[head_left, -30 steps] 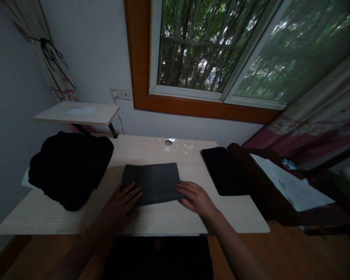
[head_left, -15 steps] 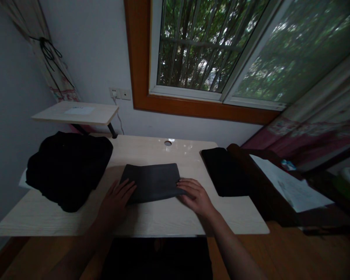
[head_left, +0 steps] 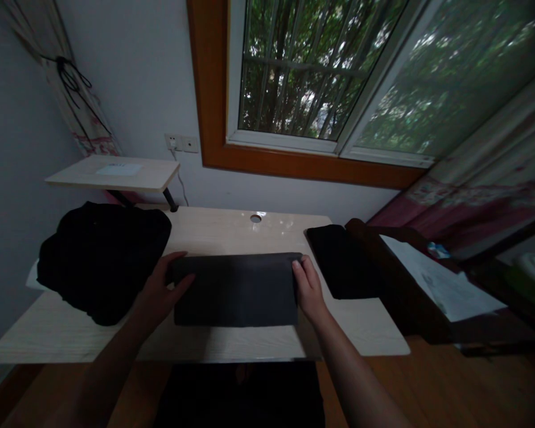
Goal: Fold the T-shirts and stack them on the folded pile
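Note:
A folded dark grey cloth, smooth and rectangular, is held between my two hands over the desk's front half. My left hand grips its upper left corner, thumb on the near face and fingers behind. At the upper right corner, my right hand pinches the cloth with the thumb in front; its other fingers are partly hidden. The long upper edge is straight between the hands, and the lower edge hangs toward me. Whether that lower edge touches the desk, I cannot tell.
On the light wooden desk, a heap of black fabric lies left and a flat black folded cloth lies right. A raised shelf stands at the back left. Papers rest on dark furniture at right.
My hands have gone from lying flat at the grey cloth's sides to gripping its upper corners. The cloth now looks wider and nearer, with its upper edge pulled straight.

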Available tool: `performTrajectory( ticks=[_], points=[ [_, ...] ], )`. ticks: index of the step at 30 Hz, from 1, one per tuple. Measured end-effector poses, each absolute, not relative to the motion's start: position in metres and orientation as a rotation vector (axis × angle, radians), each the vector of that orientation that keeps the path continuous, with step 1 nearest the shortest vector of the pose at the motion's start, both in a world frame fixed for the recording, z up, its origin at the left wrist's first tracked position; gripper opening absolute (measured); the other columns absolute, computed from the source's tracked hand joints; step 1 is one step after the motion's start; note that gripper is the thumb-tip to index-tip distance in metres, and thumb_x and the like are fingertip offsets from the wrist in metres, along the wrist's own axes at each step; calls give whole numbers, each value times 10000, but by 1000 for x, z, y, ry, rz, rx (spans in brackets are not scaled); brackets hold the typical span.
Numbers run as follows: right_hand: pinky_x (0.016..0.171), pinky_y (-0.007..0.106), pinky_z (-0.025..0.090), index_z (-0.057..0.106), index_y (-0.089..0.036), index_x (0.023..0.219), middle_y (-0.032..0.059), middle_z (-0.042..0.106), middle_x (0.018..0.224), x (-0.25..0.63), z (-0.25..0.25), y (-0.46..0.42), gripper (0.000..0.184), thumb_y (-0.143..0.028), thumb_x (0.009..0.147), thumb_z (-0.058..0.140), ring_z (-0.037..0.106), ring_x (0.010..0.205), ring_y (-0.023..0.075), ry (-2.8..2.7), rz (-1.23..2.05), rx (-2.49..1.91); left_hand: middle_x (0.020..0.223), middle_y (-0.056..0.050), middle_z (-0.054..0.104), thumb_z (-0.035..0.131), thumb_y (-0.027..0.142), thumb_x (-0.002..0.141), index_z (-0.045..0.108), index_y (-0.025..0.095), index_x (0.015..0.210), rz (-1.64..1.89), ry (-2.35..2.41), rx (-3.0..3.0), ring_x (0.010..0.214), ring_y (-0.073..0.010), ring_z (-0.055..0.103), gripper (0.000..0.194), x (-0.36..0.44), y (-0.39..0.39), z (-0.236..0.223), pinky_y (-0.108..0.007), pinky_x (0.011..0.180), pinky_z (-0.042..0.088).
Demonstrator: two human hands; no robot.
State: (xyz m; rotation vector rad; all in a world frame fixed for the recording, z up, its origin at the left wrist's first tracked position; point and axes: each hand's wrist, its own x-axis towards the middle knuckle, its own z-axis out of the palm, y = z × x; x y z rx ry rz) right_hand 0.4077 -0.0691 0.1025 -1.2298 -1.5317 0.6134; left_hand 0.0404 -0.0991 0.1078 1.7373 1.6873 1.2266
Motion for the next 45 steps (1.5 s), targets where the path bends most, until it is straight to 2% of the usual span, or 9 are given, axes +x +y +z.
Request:
performTrajectory(
  ticks=[5,10,17,21,25,28,31,37,45],
  points=[
    [718,292,466,557,-242,901,-11,617,807,407,83,-37,372,-594,976,461,579,778,199,-1495,799,-1384,1184,-90,686,692,499,850,386,225,1463,1191,1461,1447,1008,-231,713,738,53,-75,98,-425,874,602],
    [685,302,473,575,-233,848,2,634,772,404,47,1,430,-649,897,478,593,756,212,-1427,892,-1531,1160,-114,707,676,519,851,348,212,1472,1100,1445,1276,1003,-241,724,767,54,-45,67,-449,884,592],
    [760,332,522,622,-227,1055,27,716,897,401,24,30,324,-490,886,536,677,821,216,-1486,766,-1591,1227,-167,638,646,472,867,342,158,1496,979,1694,1475,964,-244,703,765,52,-24,33,-476,890,578],
    [911,391,538,608,-203,1250,100,724,1096,395,33,24,378,-367,916,541,695,987,248,-1679,578,-1685,1382,-209,544,598,387,903,434,144,1465,1005,1891,1925,1252,-324,587,635,59,-37,34,-563,1059,484],
    [1108,447,447,623,-159,1344,179,615,1374,370,55,4,415,-293,976,485,587,1261,306,-1969,214,-1699,1493,-165,519,524,330,965,523,209,1441,896,1832,2459,1454,-352,411,492,79,-55,53,-616,1194,328],
    [1191,486,368,578,-176,1430,148,553,1490,343,64,-13,451,-279,1011,446,498,1386,303,-2171,120,-1555,1524,-127,532,478,299,992,567,234,1426,722,1700,2679,1501,-342,362,447,102,-66,59,-637,1230,256],
    [1229,549,294,496,-223,1513,102,458,1593,323,59,-27,491,-314,1034,435,378,1494,301,-2305,114,-1437,1566,-121,498,448,296,1008,571,218,1435,615,1646,2756,1501,-347,371,450,124,-77,52,-660,1221,259],
    [1248,555,274,446,-219,1551,96,356,1651,331,37,-42,528,-380,1049,439,306,1539,288,-2335,122,-1449,1596,-108,458,440,318,1017,466,246,1531,585,1661,2764,1500,-330,381,519,129,-96,32,-648,1217,279],
    [1244,551,284,401,-196,1577,123,325,1658,357,29,-50,578,-455,1060,418,297,1544,288,-2299,129,-1488,1650,-117,363,471,350,1008,311,250,1610,572,1680,2752,1520,-320,346,631,116,-110,23,-603,1219,307]
  ],
)
